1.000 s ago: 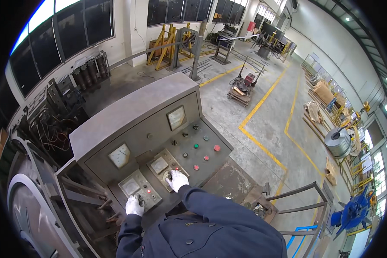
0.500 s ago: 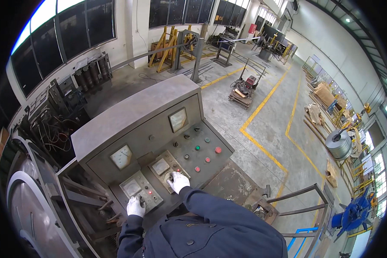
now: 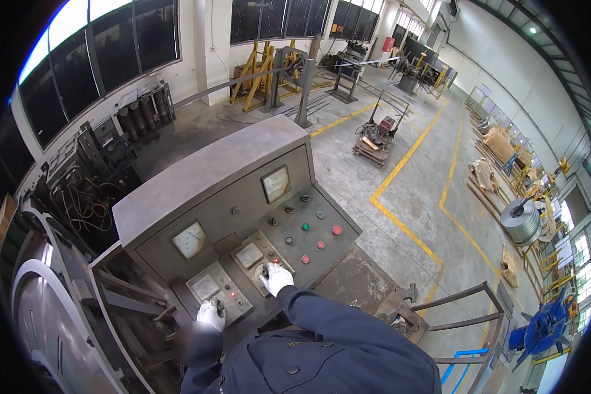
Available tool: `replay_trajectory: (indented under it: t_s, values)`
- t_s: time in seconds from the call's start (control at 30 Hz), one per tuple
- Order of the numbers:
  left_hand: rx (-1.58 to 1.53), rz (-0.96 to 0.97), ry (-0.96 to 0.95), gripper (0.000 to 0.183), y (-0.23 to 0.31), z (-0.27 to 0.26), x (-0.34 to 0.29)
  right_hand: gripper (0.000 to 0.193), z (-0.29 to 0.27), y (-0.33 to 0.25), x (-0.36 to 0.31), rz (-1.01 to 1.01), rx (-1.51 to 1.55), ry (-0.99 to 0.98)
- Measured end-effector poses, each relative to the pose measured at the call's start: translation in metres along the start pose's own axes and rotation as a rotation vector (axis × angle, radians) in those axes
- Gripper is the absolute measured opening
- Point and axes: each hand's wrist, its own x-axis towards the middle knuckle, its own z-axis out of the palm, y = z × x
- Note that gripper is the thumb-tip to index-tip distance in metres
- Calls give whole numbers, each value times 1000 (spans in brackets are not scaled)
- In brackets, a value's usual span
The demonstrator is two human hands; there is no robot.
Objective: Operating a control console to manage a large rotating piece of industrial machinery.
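A grey metal control console point(image 3: 210, 167) stands right in front of me. Two small control panels, each with a meter, are set in its sloping face. My left hand point(image 3: 211, 314), in a white glove, has its fingers closed round a dark knob point(image 3: 220, 306) on the left panel point(image 3: 207, 285). The other white-gloved hand, my right hand point(image 3: 277, 279), grips a round knob point(image 3: 263, 270) on the right panel point(image 3: 250, 255). Red lights glow on both panels. Two larger dial gauges, the left gauge point(image 3: 189, 240) and the right gauge point(image 3: 276, 184), sit in the upright face above.
Red, green and black buttons cover the console's right side, among them a red button point(image 3: 337, 230). A metal railing point(image 3: 459, 302) runs at my right. Large round machinery point(image 3: 52, 322) stands at my left. Beyond are a wheeled cart point(image 3: 376, 139), a steel coil point(image 3: 520, 220) and a blue machine point(image 3: 542, 326).
The whole view has shifted slightly to the right. Both hands stay at the same knobs, and I see no clear change in their grip.
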Motion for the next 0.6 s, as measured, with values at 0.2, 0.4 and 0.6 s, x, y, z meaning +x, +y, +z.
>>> replay_trajectory:
  t_s: [0.2, 0.4, 0.6]
  values:
    - [-5, 14, 21, 30, 0, -2, -1, 49, 0, -1, 0, 2, 1, 10]
    - [-4, 1, 9, 29, -2, -2, -1, 51, -11, -8, -1, 20, 1, -31]
    - [-4, 2, 11, 29, -2, -1, -1, 50, -9, -7, -1, 17, -2, -35]
